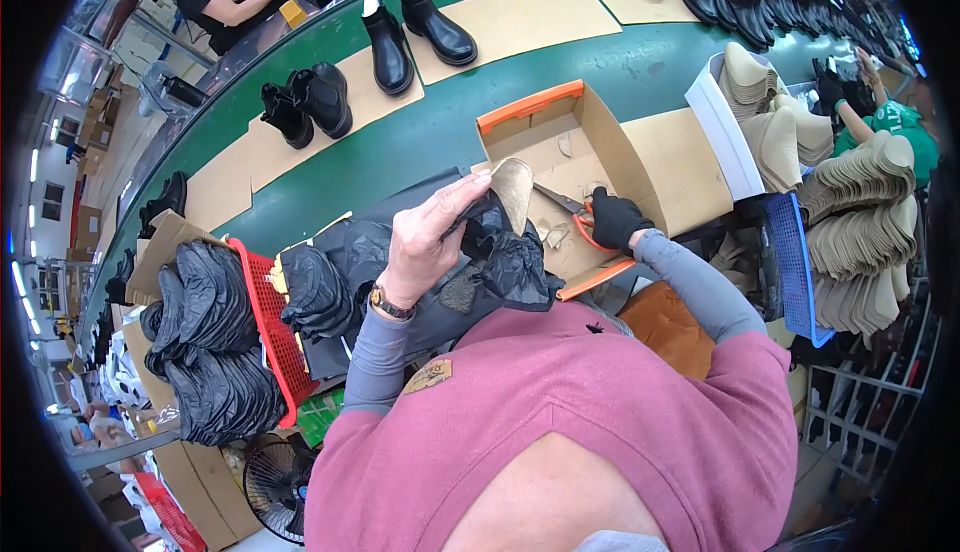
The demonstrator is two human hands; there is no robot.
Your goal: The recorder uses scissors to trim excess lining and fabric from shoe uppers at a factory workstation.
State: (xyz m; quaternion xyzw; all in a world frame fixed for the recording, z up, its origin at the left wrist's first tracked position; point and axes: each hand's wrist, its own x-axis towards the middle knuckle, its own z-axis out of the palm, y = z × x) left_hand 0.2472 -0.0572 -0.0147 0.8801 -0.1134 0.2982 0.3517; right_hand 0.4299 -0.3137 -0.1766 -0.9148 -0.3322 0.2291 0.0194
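My left hand [428, 237], bare with a wristwatch, has its fingers pressed together against a beige insole [514, 190]. Crumpled black plastic [515, 267] gathers around the insole's lower end, and my thumb is hidden. In a black glove, my right hand [618, 220] is closed on the orange handles of a pair of scissors [560, 198]. The blades point left, close beside the insole. Under the scissors lies a cardboard box [648, 167] with orange edges, holding several small beige offcuts [552, 236].
Black boots [388, 52] stand on cardboard sheets along the green table [440, 117]. At left, a red basket [272, 327] adjoins black-wrapped pieces [215, 352]. On the right are stacked beige insoles [860, 227], a white bin [722, 132] and a blue basket [795, 272]. Two other people work across the table.
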